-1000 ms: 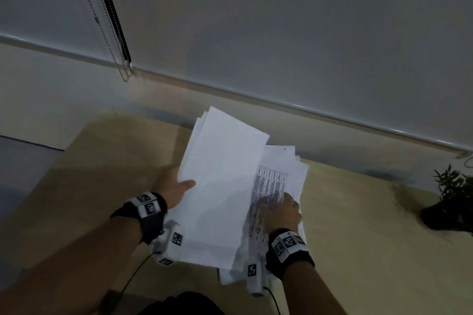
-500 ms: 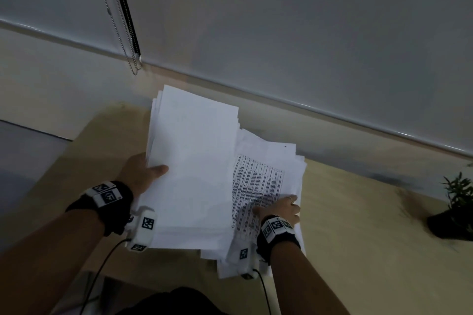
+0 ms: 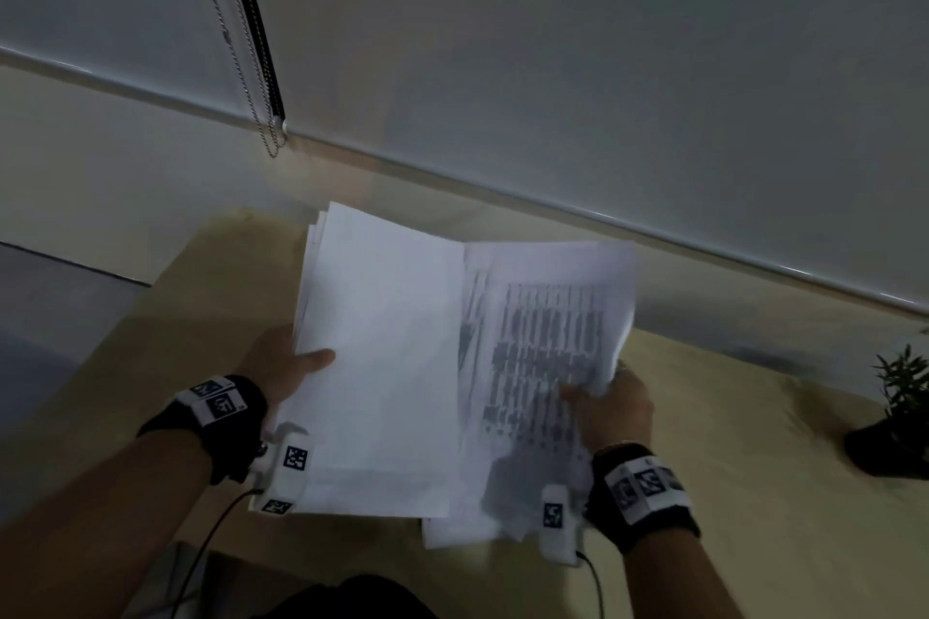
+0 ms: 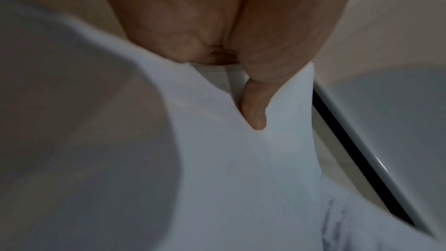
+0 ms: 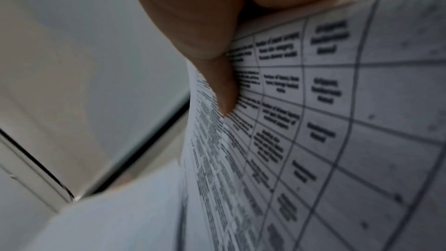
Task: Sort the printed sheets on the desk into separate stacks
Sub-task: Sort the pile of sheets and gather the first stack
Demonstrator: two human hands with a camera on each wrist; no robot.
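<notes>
The left hand (image 3: pixel 281 362) grips a blank-faced bundle (image 3: pixel 382 367) above the surface (image 3: pixel 754 493) near its front edge; the right hand (image 3: pixel 611 410), thumb pinching, has just lifted a printed table sheet (image 3: pixel 548 347) off the pile, so separate stacks aren't yet laid.

You face pale grey roller blind (image 3: pixel 578 65); its metal bead chain (image 3: pixel 236 45) hangs at eleven o'clock. Small green potted plant (image 3: pixel 900 407) sits at three o'clock on tan wooden desk (image 3: pixel 754 493).
</notes>
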